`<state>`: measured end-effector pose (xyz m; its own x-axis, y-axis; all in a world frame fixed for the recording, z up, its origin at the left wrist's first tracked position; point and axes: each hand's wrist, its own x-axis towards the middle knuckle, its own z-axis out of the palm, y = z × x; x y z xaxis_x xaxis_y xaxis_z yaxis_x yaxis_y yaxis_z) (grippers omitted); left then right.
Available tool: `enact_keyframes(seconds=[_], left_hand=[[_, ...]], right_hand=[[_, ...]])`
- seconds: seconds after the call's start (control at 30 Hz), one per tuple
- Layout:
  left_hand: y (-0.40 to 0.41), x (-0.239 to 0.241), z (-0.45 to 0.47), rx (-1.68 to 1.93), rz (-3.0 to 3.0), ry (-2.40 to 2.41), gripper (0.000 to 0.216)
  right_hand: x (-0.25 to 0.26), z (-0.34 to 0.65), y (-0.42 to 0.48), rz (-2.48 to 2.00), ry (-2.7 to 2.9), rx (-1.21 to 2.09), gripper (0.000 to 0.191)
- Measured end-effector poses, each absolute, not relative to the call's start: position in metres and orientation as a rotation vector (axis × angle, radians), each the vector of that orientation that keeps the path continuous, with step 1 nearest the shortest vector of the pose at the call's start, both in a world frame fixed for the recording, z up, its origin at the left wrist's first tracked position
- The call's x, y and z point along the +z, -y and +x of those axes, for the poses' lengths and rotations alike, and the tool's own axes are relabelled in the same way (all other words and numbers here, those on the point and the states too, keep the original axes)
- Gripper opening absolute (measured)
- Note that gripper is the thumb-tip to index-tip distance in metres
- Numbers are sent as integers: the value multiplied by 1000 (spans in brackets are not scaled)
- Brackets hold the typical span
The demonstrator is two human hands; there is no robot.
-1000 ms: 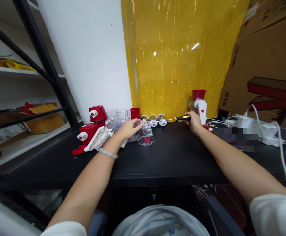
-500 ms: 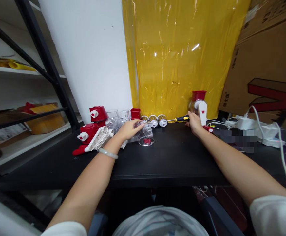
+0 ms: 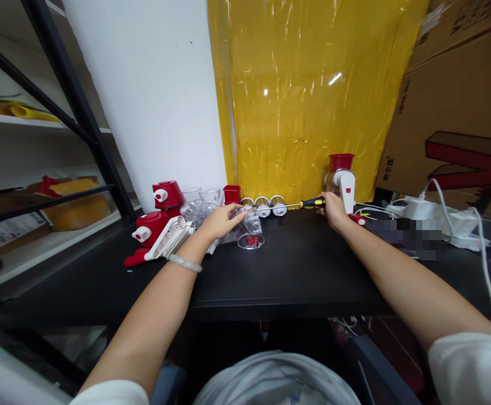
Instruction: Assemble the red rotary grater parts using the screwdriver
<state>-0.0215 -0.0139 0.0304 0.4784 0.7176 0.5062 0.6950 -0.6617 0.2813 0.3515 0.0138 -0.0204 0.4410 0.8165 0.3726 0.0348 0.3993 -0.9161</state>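
My left hand (image 3: pixel 220 220) rests on a clear plastic cup part (image 3: pixel 248 229) lying on the black table (image 3: pixel 287 270), with small red pieces inside its rim. My right hand (image 3: pixel 333 209) grips the black and yellow handle of a screwdriver (image 3: pixel 308 203) whose shaft points left. Just right of that hand stands an assembled red, clear and white grinder (image 3: pixel 341 179). A pale bracelet sits on my left wrist.
Red and white grinder parts (image 3: pixel 157 225) and clear cups (image 3: pixel 198 203) lie at the back left. Three small white drums (image 3: pixel 264 207) line the yellow sheet. White cables and a power strip (image 3: pixel 439 222) lie at the right, beside cardboard boxes. A metal shelf stands left.
Almost nothing differs. My right hand with the screwdriver has shifted very slightly; my left hand stays on the clear cup.
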Motion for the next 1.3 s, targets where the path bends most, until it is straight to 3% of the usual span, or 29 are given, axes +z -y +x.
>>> enact_keyframes(seconds=[0.97, 1.3], left_hand=[[17, 31, -22, 937, 2666, -1324, 53], [14, 28, -24, 941, 2678, -1326, 54]], right_hand=[[-24, 346, -12, -1112, 988, 543, 28], [-23, 346, -12, -1154, 961, 549, 24]])
